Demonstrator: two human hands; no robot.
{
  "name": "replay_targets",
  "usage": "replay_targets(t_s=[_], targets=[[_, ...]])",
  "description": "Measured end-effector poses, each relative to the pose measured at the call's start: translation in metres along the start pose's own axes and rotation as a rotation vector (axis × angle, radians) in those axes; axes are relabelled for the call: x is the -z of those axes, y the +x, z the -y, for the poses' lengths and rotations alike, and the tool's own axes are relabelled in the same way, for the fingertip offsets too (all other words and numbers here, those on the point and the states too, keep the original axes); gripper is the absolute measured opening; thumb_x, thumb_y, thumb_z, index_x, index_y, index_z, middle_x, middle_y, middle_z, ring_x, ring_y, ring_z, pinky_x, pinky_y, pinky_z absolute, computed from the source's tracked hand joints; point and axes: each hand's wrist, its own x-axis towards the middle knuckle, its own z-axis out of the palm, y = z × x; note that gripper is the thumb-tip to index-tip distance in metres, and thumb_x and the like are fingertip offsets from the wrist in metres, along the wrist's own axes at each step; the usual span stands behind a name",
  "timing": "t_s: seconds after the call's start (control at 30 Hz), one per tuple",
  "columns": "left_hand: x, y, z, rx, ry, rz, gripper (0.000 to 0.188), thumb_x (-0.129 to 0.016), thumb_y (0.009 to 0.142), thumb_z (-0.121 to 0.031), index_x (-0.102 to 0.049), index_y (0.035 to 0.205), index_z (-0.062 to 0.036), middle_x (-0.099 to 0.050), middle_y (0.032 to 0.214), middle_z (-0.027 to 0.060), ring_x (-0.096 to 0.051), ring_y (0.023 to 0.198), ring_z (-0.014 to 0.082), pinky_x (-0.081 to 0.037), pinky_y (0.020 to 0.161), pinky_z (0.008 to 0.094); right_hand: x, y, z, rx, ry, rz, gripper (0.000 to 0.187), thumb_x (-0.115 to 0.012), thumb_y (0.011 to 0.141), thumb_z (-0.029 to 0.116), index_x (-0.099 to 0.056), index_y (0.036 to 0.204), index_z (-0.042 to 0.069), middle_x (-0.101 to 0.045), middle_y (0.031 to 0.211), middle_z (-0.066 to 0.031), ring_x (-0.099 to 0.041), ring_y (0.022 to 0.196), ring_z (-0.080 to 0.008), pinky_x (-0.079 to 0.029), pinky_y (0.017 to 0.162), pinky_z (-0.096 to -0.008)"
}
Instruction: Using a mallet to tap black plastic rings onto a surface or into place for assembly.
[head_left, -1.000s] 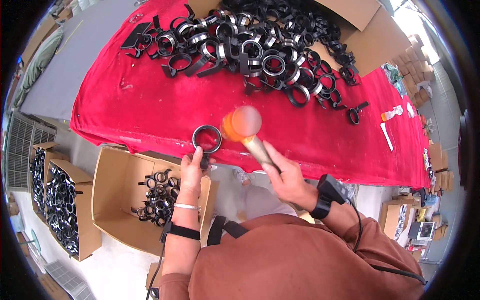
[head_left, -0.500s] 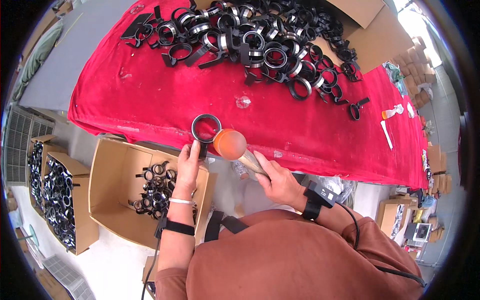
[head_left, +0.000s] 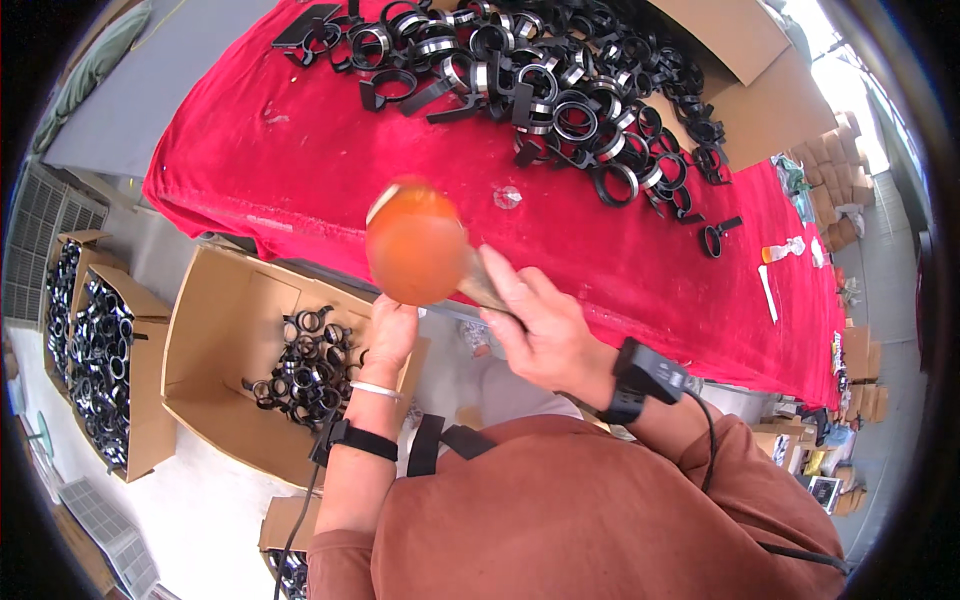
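My right hand [head_left: 540, 325] is wrapped round the wooden handle of a mallet [head_left: 415, 250] with an orange rounded head, slightly smeared by motion. The head is over the front edge of the red-covered table, just beyond my left hand [head_left: 392, 335]. My left fingers are closed; the mallet head covers the black ring with a tab that they pinch in the earlier frame. A large heap of similar black rings [head_left: 575, 120], some with silver bands, lies at the far side of the table.
Below left, an open cardboard box [head_left: 215, 345] contains several black rings [head_left: 305, 375]. Farther left stand boxes full of rings [head_left: 100, 370]. One loose ring [head_left: 711, 240] lies on the red cloth [head_left: 280, 190] at the right. A cardboard carton [head_left: 770, 115] stands behind the heap.
The mallet head has risen closer to the camera and shifted left, now covering the ring. My right hand has moved with it, while my left hand stays near the table edge.
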Motion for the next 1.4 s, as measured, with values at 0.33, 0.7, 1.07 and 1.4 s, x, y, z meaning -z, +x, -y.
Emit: replay_targets(t_s=[0.33,0.7,1.07,1.4], targets=[[0.001,0.007,0.025,0.106,0.266,0.005,0.037,-0.047,0.091,-0.027,-0.052,0.119,-0.0033,-0.056,0.115,0.0102,-0.051,0.106,0.0198,-0.041,0.09,0.0334,-0.017,0.012,-0.001,0.229,-0.312,0.206,0.058,-0.062,0.081,0.017,-0.042,0.135,0.013,-0.048,0.079,-0.0143,-0.057,0.063,-0.0296,-0.049,0.054,-0.0388],[-0.007,0.0,-0.031,0.143,-0.174,0.048,0.024,-0.055,0.091,-0.023,-0.06,0.081,-0.0012,-0.056,0.073,-0.0011,-0.046,0.07,0.0078,-0.04,0.067,0.0243,-0.01,0.044,-0.01,-0.054,0.011,0.329,0.05,-0.054,0.089,0.016,-0.038,0.135,0.007,-0.059,0.088,-0.0204,-0.061,0.076,-0.0384,-0.049,0.066,-0.0417],[-0.007,-0.006,-0.033,0.172,-0.076,0.054,0.025,-0.055,0.09,-0.023,-0.06,0.081,-0.0013,-0.056,0.073,-0.001,-0.045,0.07,0.0086,-0.039,0.067,0.0253,-0.005,0.065,-0.054,-0.169,0.076,0.513,0.045,-0.05,0.091,0.021,-0.042,0.131,0.003,-0.058,0.103,-0.0275,-0.061,0.091,-0.0394,-0.052,0.076,-0.0389],[-0.008,-0.004,-0.028,0.143,-0.077,0.052,0.026,-0.054,0.091,-0.025,-0.06,0.081,-0.0018,-0.055,0.073,-0.0012,-0.046,0.071,0.0079,-0.039,0.067,0.0245,0.005,0.063,-0.081,-0.657,0.481,0.339,0.042,-0.045,0.095,0.02,-0.041,0.135,0.008,-0.057,0.07,-0.0043,-0.056,0.055,-0.0117,-0.048,0.051,-0.0269]])
